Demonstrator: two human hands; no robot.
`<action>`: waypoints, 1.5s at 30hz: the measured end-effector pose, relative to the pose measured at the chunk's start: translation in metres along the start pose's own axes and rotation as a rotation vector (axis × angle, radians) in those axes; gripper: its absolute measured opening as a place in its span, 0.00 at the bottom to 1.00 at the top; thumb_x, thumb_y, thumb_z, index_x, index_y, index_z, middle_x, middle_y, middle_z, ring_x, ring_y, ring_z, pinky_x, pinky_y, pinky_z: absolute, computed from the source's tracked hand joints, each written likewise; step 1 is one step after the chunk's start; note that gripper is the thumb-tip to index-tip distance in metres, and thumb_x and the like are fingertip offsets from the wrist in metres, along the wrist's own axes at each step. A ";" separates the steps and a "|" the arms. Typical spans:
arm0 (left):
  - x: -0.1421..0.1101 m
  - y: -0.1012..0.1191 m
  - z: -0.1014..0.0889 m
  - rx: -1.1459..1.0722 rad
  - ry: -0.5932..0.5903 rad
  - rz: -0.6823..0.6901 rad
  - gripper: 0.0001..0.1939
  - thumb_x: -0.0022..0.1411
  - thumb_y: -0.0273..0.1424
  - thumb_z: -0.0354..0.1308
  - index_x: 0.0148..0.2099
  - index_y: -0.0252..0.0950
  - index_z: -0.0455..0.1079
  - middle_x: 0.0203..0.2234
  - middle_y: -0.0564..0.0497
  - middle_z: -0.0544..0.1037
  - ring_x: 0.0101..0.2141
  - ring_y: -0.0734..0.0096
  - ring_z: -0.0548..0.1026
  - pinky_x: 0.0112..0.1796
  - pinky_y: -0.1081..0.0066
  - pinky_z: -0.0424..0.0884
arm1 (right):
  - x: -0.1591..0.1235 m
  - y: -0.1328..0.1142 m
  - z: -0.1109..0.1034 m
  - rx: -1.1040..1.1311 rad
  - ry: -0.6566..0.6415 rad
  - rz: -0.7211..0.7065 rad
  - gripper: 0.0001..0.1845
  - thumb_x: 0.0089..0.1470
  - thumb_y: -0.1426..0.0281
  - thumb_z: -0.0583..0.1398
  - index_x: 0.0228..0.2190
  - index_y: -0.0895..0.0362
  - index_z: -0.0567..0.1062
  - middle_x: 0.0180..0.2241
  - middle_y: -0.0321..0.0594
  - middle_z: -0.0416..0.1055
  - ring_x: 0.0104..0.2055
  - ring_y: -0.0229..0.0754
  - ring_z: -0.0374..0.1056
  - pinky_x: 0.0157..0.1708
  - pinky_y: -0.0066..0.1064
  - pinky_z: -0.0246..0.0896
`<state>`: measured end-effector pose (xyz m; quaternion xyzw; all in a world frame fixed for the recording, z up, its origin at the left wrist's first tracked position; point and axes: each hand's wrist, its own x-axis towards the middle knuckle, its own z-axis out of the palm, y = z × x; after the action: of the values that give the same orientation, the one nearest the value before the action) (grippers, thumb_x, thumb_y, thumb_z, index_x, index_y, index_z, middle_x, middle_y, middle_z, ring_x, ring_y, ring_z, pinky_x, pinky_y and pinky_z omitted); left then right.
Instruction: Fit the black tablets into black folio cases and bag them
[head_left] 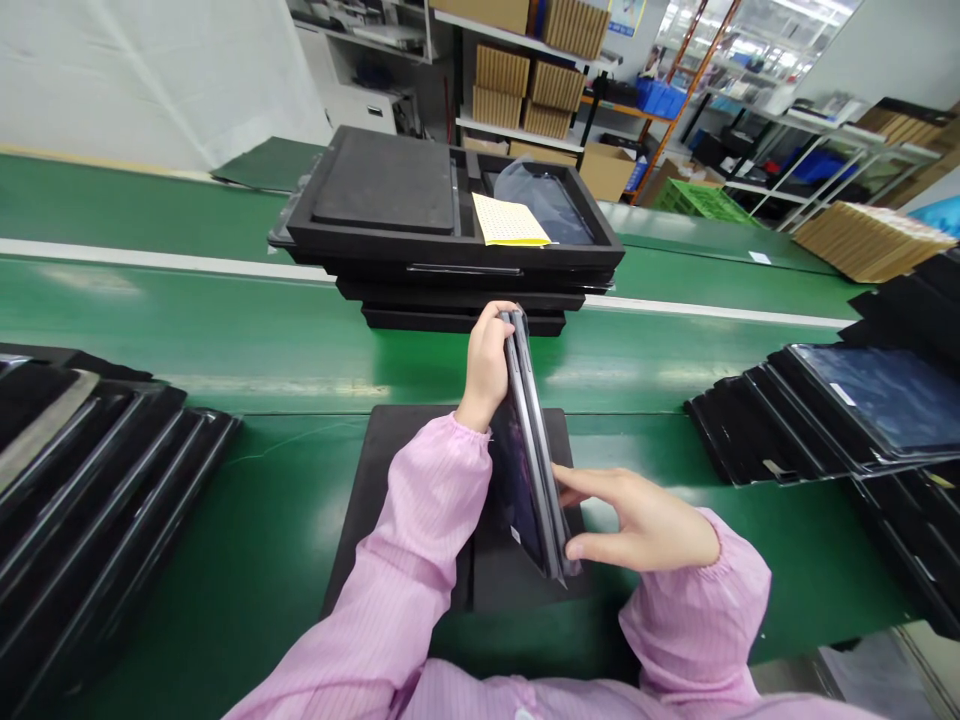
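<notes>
I hold a thin grey tablet-like device (pixel 534 440) on its edge above a black foam mat (pixel 382 470) on the green bench. My left hand (pixel 487 365) is wrapped round the device's far top edge. At the near lower corner my right hand (pixel 637 520) pinches the device between thumb and fingers. Both arms wear pink striped sleeves. The device's dark face is turned to the left.
A stack of black foam trays (pixel 450 250) stands just beyond, with a yellow label sheet (pixel 510 220) and a bagged device on top. More black trays lie fanned at the left (pixel 97 500) and right (pixel 825 420). Shelves with cardboard boxes (pixel 540 90) stand behind.
</notes>
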<state>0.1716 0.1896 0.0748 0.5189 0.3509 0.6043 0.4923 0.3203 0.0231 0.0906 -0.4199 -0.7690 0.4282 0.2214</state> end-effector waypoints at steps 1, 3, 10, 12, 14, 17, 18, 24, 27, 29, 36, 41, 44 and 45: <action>-0.001 0.001 0.000 -0.006 -0.006 0.001 0.06 0.52 0.27 0.47 0.29 0.40 0.65 0.24 0.52 0.70 0.29 0.67 0.69 0.31 0.70 0.67 | -0.001 0.000 0.000 -0.003 -0.005 0.000 0.40 0.59 0.60 0.66 0.67 0.56 0.60 0.51 0.50 0.79 0.49 0.50 0.78 0.49 0.40 0.74; -0.002 0.002 0.001 -0.017 -0.016 0.003 0.06 0.51 0.28 0.47 0.29 0.40 0.65 0.24 0.52 0.69 0.27 0.67 0.68 0.29 0.70 0.67 | -0.002 0.001 -0.001 -0.018 -0.008 0.006 0.39 0.59 0.63 0.66 0.66 0.55 0.61 0.51 0.49 0.79 0.49 0.49 0.78 0.49 0.40 0.74; -0.003 0.002 0.004 -0.038 -0.002 0.025 0.06 0.50 0.29 0.48 0.29 0.41 0.65 0.25 0.52 0.70 0.27 0.67 0.67 0.28 0.69 0.66 | -0.003 -0.002 0.000 -0.070 0.003 0.033 0.37 0.56 0.71 0.65 0.65 0.55 0.63 0.52 0.48 0.79 0.50 0.50 0.78 0.50 0.42 0.73; -0.004 0.002 0.004 -0.034 0.001 0.020 0.06 0.50 0.29 0.48 0.29 0.41 0.65 0.25 0.52 0.70 0.27 0.66 0.67 0.28 0.69 0.66 | -0.002 -0.005 0.000 -0.071 0.005 0.025 0.36 0.56 0.72 0.64 0.65 0.55 0.64 0.52 0.49 0.78 0.50 0.50 0.78 0.50 0.42 0.74; -0.004 0.003 0.004 -0.030 -0.001 0.013 0.06 0.50 0.29 0.48 0.29 0.41 0.65 0.24 0.52 0.70 0.26 0.66 0.67 0.28 0.69 0.66 | -0.002 -0.008 -0.001 -0.067 0.000 0.021 0.36 0.56 0.72 0.63 0.64 0.56 0.64 0.52 0.49 0.78 0.49 0.50 0.78 0.49 0.41 0.74; -0.005 0.004 0.004 -0.028 -0.005 0.007 0.06 0.51 0.29 0.48 0.29 0.41 0.65 0.24 0.52 0.69 0.26 0.67 0.67 0.27 0.69 0.66 | -0.002 -0.011 -0.001 -0.070 -0.008 0.029 0.36 0.56 0.71 0.62 0.65 0.57 0.63 0.53 0.50 0.78 0.50 0.51 0.78 0.49 0.42 0.74; -0.006 0.005 0.004 -0.028 -0.003 0.008 0.05 0.51 0.29 0.48 0.29 0.41 0.65 0.24 0.52 0.68 0.26 0.67 0.67 0.27 0.69 0.66 | -0.002 -0.011 -0.001 -0.073 -0.008 0.032 0.36 0.56 0.71 0.62 0.65 0.58 0.63 0.53 0.50 0.77 0.50 0.51 0.78 0.50 0.42 0.74; -0.007 0.007 0.004 -0.019 -0.022 0.037 0.07 0.50 0.29 0.48 0.29 0.40 0.66 0.24 0.52 0.69 0.26 0.67 0.66 0.27 0.68 0.65 | -0.003 -0.012 0.000 -0.072 -0.002 0.036 0.33 0.57 0.69 0.62 0.63 0.61 0.66 0.53 0.54 0.77 0.50 0.52 0.78 0.50 0.43 0.73; -0.008 0.006 0.005 -0.033 -0.035 0.040 0.07 0.50 0.30 0.48 0.30 0.40 0.66 0.25 0.52 0.68 0.27 0.66 0.66 0.28 0.68 0.65 | -0.004 -0.014 -0.001 -0.070 0.009 0.036 0.31 0.57 0.68 0.62 0.61 0.60 0.68 0.51 0.53 0.78 0.49 0.52 0.78 0.49 0.43 0.74; -0.009 0.006 0.006 -0.052 -0.041 0.037 0.07 0.51 0.31 0.47 0.31 0.40 0.66 0.25 0.52 0.68 0.27 0.66 0.66 0.28 0.68 0.65 | -0.005 -0.017 -0.001 -0.074 0.013 0.044 0.29 0.58 0.67 0.62 0.60 0.59 0.69 0.50 0.52 0.79 0.49 0.52 0.78 0.49 0.43 0.74; -0.016 0.007 0.009 -0.088 -0.079 0.047 0.07 0.54 0.35 0.48 0.32 0.40 0.65 0.26 0.52 0.67 0.28 0.66 0.67 0.29 0.68 0.66 | 0.003 -0.022 0.007 -0.088 0.132 0.056 0.29 0.58 0.65 0.63 0.60 0.58 0.68 0.59 0.52 0.71 0.54 0.53 0.73 0.53 0.45 0.72; -0.022 0.011 0.011 -0.088 -0.104 0.030 0.08 0.59 0.34 0.48 0.31 0.41 0.66 0.26 0.52 0.68 0.27 0.66 0.69 0.28 0.68 0.67 | 0.004 -0.021 0.011 -0.085 0.165 0.007 0.35 0.58 0.63 0.64 0.64 0.54 0.63 0.65 0.50 0.63 0.62 0.55 0.66 0.56 0.46 0.70; -0.024 0.013 0.012 -0.091 -0.115 0.041 0.08 0.59 0.33 0.48 0.32 0.41 0.66 0.27 0.51 0.69 0.28 0.65 0.70 0.29 0.68 0.68 | 0.003 -0.019 0.012 -0.108 0.173 0.017 0.38 0.57 0.61 0.66 0.65 0.54 0.62 0.67 0.51 0.60 0.64 0.56 0.64 0.57 0.48 0.69; -0.025 0.014 0.012 -0.086 -0.120 0.045 0.08 0.59 0.33 0.48 0.32 0.41 0.66 0.27 0.51 0.70 0.29 0.65 0.70 0.30 0.68 0.68 | 0.002 -0.018 0.013 -0.119 0.181 0.021 0.40 0.56 0.61 0.67 0.65 0.54 0.61 0.67 0.51 0.59 0.64 0.57 0.63 0.58 0.49 0.68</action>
<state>0.1794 0.1603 0.0835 0.5401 0.2828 0.5976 0.5207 0.3014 0.0138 0.0991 -0.4773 -0.7655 0.3442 0.2602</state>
